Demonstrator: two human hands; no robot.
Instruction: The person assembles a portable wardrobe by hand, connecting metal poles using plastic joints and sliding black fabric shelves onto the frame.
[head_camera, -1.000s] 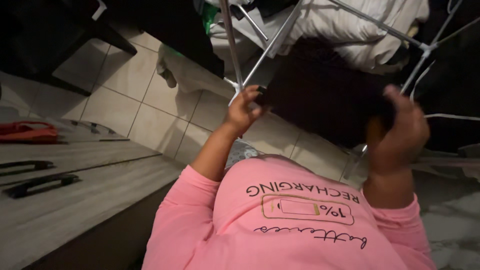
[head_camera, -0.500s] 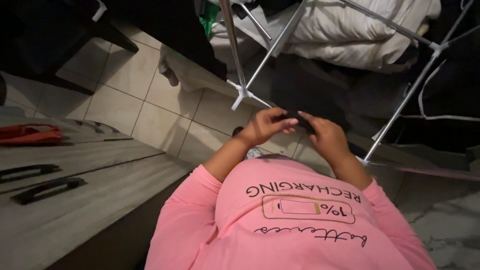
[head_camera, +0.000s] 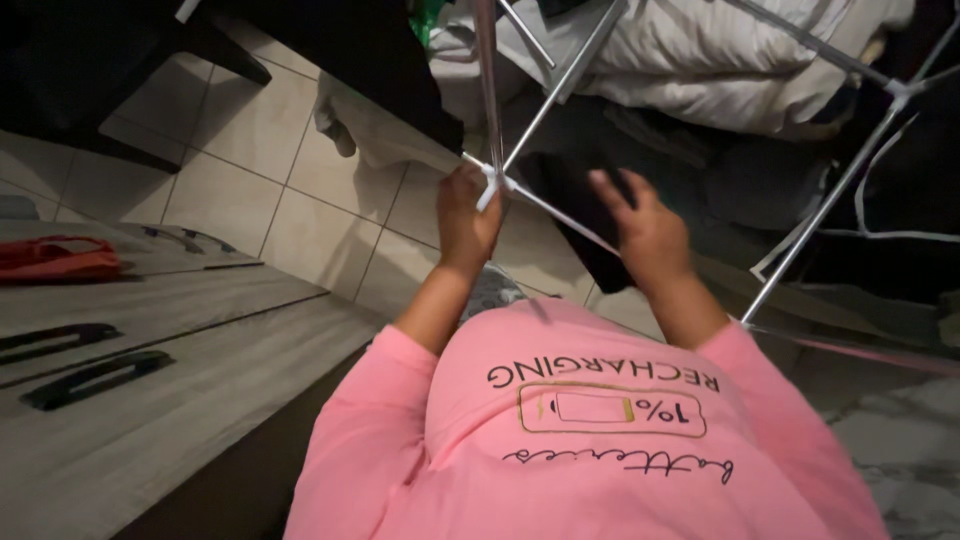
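Centrally, item one: a dark garment (head_camera: 590, 215), black or near black, soft and limp, bunched rather than spread, its kind not legible in the dim light. It hangs in front of the person's chest, among the crossing legs of a metal drying rack (head_camera: 560, 85), with one thin white rod running across its face. Judged progress: the cloth is gathered between the two hands, not laid flat or folded square, so any folding or putting away is not yet done. Left hand (head_camera: 468, 215): raised, fingers curled in a loose clench at the joint where the rack's rods meet, touching the garment's left edge; whether it pinches cloth or rod cannot be told. Right hand (head_camera: 645, 225): fingers (head_camera: 610, 190) spread and released, pressed against the garment's right side, not closed on it. Pink sleeves and a pink printed top (head_camera: 590, 420) fill the lower frame. Behind the rack: pale bedding or laundry (head_camera: 720, 60) heaped, and further dark clothes hanging. Below: pale floor tiles (head_camera: 250, 170). Left: a grey wood-grain drawer unit (head_camera: 180, 400) with black handles, a red item (head_camera: 55, 258) lying on its top.
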